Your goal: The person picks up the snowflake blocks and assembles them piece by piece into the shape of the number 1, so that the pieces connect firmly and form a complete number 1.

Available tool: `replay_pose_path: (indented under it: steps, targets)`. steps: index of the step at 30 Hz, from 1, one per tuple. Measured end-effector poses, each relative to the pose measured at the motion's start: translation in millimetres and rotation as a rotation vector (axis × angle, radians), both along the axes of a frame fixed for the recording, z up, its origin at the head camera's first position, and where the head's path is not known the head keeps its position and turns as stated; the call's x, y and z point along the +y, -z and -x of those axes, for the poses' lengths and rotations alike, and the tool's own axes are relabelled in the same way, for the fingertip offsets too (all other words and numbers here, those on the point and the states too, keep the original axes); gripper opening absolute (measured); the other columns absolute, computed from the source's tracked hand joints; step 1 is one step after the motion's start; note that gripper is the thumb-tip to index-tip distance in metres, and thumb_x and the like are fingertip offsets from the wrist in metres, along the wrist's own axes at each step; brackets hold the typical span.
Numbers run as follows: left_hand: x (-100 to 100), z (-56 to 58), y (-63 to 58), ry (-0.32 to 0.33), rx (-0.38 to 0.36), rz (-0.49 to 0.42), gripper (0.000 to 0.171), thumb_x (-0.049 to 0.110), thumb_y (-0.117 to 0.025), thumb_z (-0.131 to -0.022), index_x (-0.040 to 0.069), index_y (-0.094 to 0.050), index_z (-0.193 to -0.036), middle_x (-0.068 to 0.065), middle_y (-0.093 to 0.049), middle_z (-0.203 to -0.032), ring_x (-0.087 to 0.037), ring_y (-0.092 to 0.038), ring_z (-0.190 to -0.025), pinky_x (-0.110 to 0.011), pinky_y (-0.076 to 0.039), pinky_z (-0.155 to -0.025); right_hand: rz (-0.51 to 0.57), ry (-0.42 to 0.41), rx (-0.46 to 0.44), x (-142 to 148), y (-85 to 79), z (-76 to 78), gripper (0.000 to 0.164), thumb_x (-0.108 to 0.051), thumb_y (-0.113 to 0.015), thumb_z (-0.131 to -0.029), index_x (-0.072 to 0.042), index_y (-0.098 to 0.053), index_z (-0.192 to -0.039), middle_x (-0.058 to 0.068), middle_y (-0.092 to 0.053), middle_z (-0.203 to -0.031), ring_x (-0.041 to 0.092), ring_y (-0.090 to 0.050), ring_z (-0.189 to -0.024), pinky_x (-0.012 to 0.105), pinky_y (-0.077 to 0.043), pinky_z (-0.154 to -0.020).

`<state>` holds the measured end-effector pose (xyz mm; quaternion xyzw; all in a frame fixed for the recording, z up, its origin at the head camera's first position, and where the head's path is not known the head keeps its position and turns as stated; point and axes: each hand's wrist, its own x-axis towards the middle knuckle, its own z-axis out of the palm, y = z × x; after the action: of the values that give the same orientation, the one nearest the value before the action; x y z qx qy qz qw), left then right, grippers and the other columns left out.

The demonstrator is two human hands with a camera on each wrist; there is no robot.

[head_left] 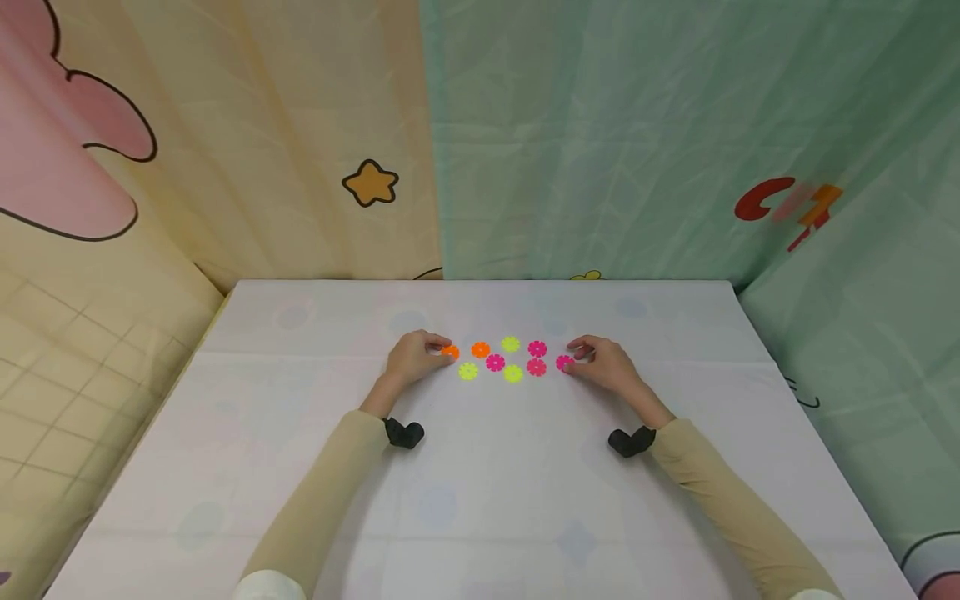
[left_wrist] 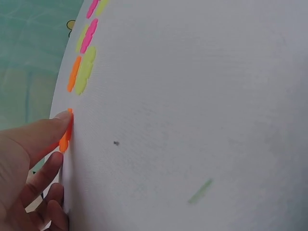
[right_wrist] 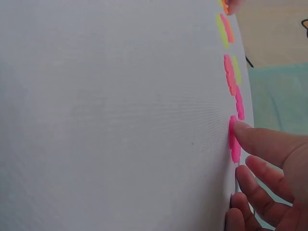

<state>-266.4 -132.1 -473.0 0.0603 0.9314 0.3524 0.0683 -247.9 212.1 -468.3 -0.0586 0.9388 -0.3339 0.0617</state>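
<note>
Your left hand [head_left: 415,358]: left of frame centre, grip pinching orange disc [head_left: 453,353] at its edges, thumb against index finger. Your right hand [head_left: 609,367]: right of centre, thumb on pink disc [head_left: 562,362], index fingertip near; cannot tell if grip pinches. Between your hands, mid-frame: second orange disc [head_left: 481,350], three yellow discs [head_left: 513,373], three more pink discs [head_left: 495,362], all flat on white counter [head_left: 480,500].

Scalloped orange disc [head_left: 453,352] leftmost, scalloped pink disc [head_left: 563,362] rightmost, seven similar discs [head_left: 495,362] between
</note>
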Motion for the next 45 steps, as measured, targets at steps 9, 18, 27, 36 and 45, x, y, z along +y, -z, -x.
replay_pose_path:
  steps: [9, 18, 27, 36, 45]
  targets:
    - [3, -1.8, 0.3, -0.03, 0.024, 0.041, 0.031, 0.025, -0.074, -0.084, 0.013, -0.072, -0.112, -0.008, -0.068, -0.114, -0.027, -0.057, -0.107, -0.041, -0.046, -0.092, -0.038, -0.016, -0.047, -3, -4.2, -1.7, 0.034, -0.023, -0.072, -0.085, -0.003, -0.066, -0.113, 0.015, -0.065, -0.105, 0.026, -0.055, -0.089, 0.029, -0.046, -0.071]
    - [9, -7.0, 3.7, -0.086, 0.084, 0.051, 0.031, 0.021, -0.077, -0.082, 0.013, -0.072, -0.111, -0.007, -0.069, -0.108, -0.025, -0.058, -0.104, -0.04, -0.047, -0.088, -0.083, 0.009, -0.073, -3, 0.0, 5.0, 0.033, -0.021, -0.071, -0.086, -0.005, -0.065, -0.114, 0.012, -0.065, -0.106, 0.024, -0.055, -0.091, 0.03, -0.044, -0.073]
    - [13, -13.3, 7.2, -0.135, 0.199, 0.056, 0.029, 0.021, -0.08, -0.079, 0.017, -0.074, -0.107, -0.005, -0.072, -0.095, -0.021, -0.054, -0.087, -0.028, -0.043, -0.07, -0.036, 0.013, -0.031, -4, -0.8, 1.6, 0.031, -0.019, -0.073, -0.085, -0.004, -0.063, -0.11, 0.013, -0.067, -0.102, 0.025, -0.057, -0.09, 0.03, -0.045, -0.073]
    - [15, -16.4, 6.6, -0.179, 0.17, 0.038, 0.028, 0.021, -0.077, -0.081, 0.019, -0.072, -0.109, -0.005, -0.069, -0.092, -0.021, -0.055, -0.084, -0.028, -0.042, -0.068, 0.013, -0.009, 0.047, -2, 1.4, -0.9, 0.025, -0.018, -0.072, -0.085, -0.006, -0.066, -0.106, 0.013, -0.068, -0.094, 0.025, -0.06, -0.084, 0.031, -0.046, -0.069]
    - [11, -19.8, 2.4, -0.219, 0.094, -0.018, 0.027, 0.024, -0.074, -0.084, 0.013, -0.072, -0.108, -0.006, -0.071, -0.093, -0.02, -0.064, -0.084, -0.032, -0.049, -0.073, 0.02, 0.007, 0.061, 1, 7.1, -2.8, 0.023, -0.015, -0.067, -0.089, -0.004, -0.068, -0.109, 0.014, -0.069, -0.095, 0.026, -0.062, -0.087, 0.033, -0.049, -0.073]
